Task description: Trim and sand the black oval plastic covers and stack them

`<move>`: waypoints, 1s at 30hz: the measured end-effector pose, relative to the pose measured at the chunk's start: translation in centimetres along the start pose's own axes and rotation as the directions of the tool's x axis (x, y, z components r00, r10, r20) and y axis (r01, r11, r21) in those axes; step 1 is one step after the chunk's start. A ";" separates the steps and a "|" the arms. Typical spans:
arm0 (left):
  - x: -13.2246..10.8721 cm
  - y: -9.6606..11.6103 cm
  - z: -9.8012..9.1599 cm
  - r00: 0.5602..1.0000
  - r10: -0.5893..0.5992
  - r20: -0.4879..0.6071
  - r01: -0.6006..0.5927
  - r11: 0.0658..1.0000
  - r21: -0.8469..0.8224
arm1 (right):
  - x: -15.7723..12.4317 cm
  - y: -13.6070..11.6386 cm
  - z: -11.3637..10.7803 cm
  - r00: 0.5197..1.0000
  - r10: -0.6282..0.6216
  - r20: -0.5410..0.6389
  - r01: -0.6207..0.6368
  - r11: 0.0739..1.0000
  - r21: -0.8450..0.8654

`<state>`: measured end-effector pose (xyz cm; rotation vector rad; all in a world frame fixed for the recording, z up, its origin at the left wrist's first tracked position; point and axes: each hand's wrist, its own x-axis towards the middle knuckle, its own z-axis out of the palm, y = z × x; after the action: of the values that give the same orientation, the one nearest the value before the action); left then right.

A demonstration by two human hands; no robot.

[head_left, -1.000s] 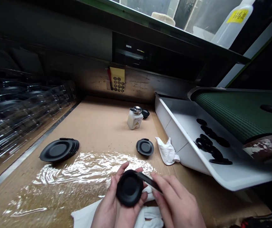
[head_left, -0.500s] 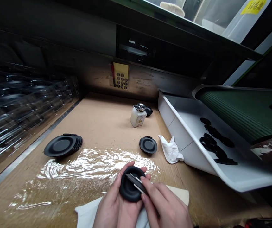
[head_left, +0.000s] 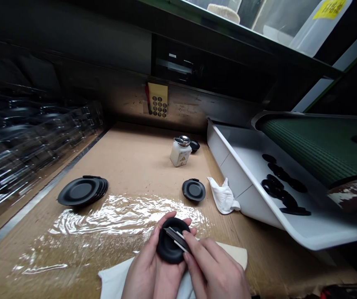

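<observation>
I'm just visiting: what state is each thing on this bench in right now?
black cap, held in the left hand.
thin flat tool, pinched by the right hand, laid across the black cap.
disc stack, lying flat, fanned out.
white bottle, upright, metal top on.
white rag, crumpled beside the white tray.

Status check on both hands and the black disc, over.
Left hand gripping black disc. Right hand laying thin flat tool across its face. White cloth beneath, crinkled film just ahead.
</observation>
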<state>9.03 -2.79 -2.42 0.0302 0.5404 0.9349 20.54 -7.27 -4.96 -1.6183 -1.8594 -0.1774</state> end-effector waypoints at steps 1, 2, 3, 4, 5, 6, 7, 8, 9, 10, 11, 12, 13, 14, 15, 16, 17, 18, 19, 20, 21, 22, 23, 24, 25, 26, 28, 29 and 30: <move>0.0 0.0 0.0 1.000 0.005 0.001 -0.005 1.000 0.005 | 0.0 0.0 -0.1 1.000 -0.005 0.007 0.006 1.000 -0.006; 0.0 -0.1 -0.1 1.000 0.016 0.001 -0.016 1.000 0.012 | 0.1 0.0 -0.1 1.000 -0.010 0.008 0.010 1.000 -0.013; 0.0 -0.1 -0.1 1.000 0.023 -0.001 -0.023 1.000 0.019 | 0.1 0.0 -0.2 1.000 -0.015 0.005 0.015 1.000 -0.020; 0.0 -0.1 -0.1 1.000 0.028 -0.003 -0.028 0.999 0.026 | 0.1 0.0 -0.2 1.000 -0.020 0.001 0.020 0.999 -0.027; 0.0 -0.1 -0.1 1.000 0.031 -0.006 -0.031 0.999 0.034 | 0.2 0.0 -0.2 1.000 -0.025 -0.005 0.024 0.999 -0.032; 0.0 -0.1 -0.1 0.999 0.031 -0.009 -0.031 0.999 0.040 | 0.2 0.0 -0.2 1.000 -0.028 -0.010 0.028 0.999 -0.035; 0.0 -0.1 -0.1 0.999 0.030 -0.011 -0.029 0.999 0.042 | 0.2 0.1 -0.2 0.999 -0.031 -0.013 0.031 0.999 -0.037; 0.0 -0.1 -0.1 1.000 0.029 -0.012 -0.028 0.999 0.044 | 0.2 0.1 -0.2 0.999 -0.032 -0.015 0.031 0.999 -0.036; 0.1 -0.1 0.0 0.999 0.033 -0.012 -0.032 0.999 0.043 | 0.2 0.1 -0.1 0.999 -0.031 -0.016 0.030 0.999 -0.032; 0.1 -0.1 0.0 0.999 0.040 -0.011 -0.039 0.998 0.044 | 0.1 0.1 -0.1 0.999 -0.029 -0.014 0.029 0.999 -0.027; 0.2 -0.2 0.0 0.999 0.047 -0.012 -0.046 0.998 0.047 | 0.1 0.1 -0.1 1.000 -0.028 -0.010 0.028 0.999 -0.021; 0.2 -0.2 0.1 0.998 0.053 -0.015 -0.052 0.997 0.053 | 0.0 0.1 -0.2 1.000 -0.027 -0.004 0.027 1.000 -0.013; 0.2 -0.3 0.1 0.998 0.060 -0.018 -0.059 0.997 0.059 | 0.0 0.1 -0.2 1.000 -0.026 0.003 0.026 1.000 -0.006; 0.2 -0.3 0.1 0.998 0.062 -0.022 -0.061 0.996 0.065 | -0.1 0.1 -0.2 1.000 -0.023 0.009 0.023 1.000 0.000; 0.2 -0.3 0.1 0.998 0.059 -0.025 -0.057 0.996 0.071 | -0.1 0.1 -0.2 1.000 -0.019 0.013 0.019 1.000 0.005; 0.2 -0.4 0.1 0.998 0.055 -0.026 -0.053 0.996 0.075 | -0.1 0.1 -0.2 1.000 -0.013 0.013 0.013 1.000 0.010; 0.1 -0.4 0.1 0.998 0.055 -0.025 -0.053 0.996 0.074 | -0.1 0.1 -0.2 1.000 -0.007 0.011 0.007 1.000 0.014; 0.0 -0.3 0.1 0.998 0.054 -0.022 -0.052 0.996 0.073 | -0.1 0.0 -0.2 1.000 -0.004 0.007 0.004 1.000 0.016; 0.0 -0.3 0.1 0.998 0.053 -0.019 -0.052 0.996 0.069 | -0.1 0.0 -0.2 1.000 -0.003 0.005 0.003 1.000 0.018; -0.1 -0.2 0.1 0.999 0.050 -0.017 -0.049 0.997 0.064 | 0.0 0.0 -0.3 1.000 -0.005 0.007 0.005 1.000 0.022; -0.2 -0.2 0.2 0.999 0.045 -0.016 -0.044 0.997 0.057 | 0.0 0.0 -0.3 1.000 -0.009 0.012 0.008 1.000 0.026; -0.2 -0.1 0.2 0.999 0.034 -0.017 -0.034 0.998 0.050 | 0.0 0.0 -0.4 1.000 -0.013 0.018 0.012 0.999 0.030; -0.2 0.0 0.3 1.000 0.022 -0.018 -0.021 0.999 0.045 | 0.1 0.0 -0.5 0.999 -0.017 0.027 0.016 0.999 0.035; -0.2 0.0 0.3 1.000 0.011 -0.019 -0.010 0.999 0.038 | 0.1 0.1 -0.6 0.999 -0.021 0.040 0.019 0.999 0.039; -0.3 0.0 0.4 1.000 0.004 -0.021 -0.003 0.999 0.033 | 0.1 0.2 -0.7 0.998 -0.024 0.054 0.022 0.999 0.041; -0.3 0.0 0.4 1.000 0.001 -0.022 0.000 1.000 0.027 | 0.1 0.2 -0.7 0.997 -0.029 0.069 0.026 0.999 0.041; -0.2 -0.1 0.4 1.000 -0.008 -0.020 0.008 1.000 0.014 | 0.1 0.3 -0.8 0.994 -0.047 0.102 0.043 0.998 0.040; -0.2 -0.1 0.4 1.000 -0.010 -0.021 0.010 1.000 0.005 | 0.1 0.4 -0.9 0.991 -0.060 0.117 0.056 0.998 0.040; -0.2 -0.1 0.4 1.000 -0.010 -0.023 0.010 1.000 -0.001 | 0.1 0.4 -0.9 0.989 -0.074 0.128 0.069 0.997 0.043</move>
<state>9.20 -2.92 -2.03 0.0156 0.5610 0.9264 21.24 -7.61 -4.31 -1.5705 -2.0081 -0.0679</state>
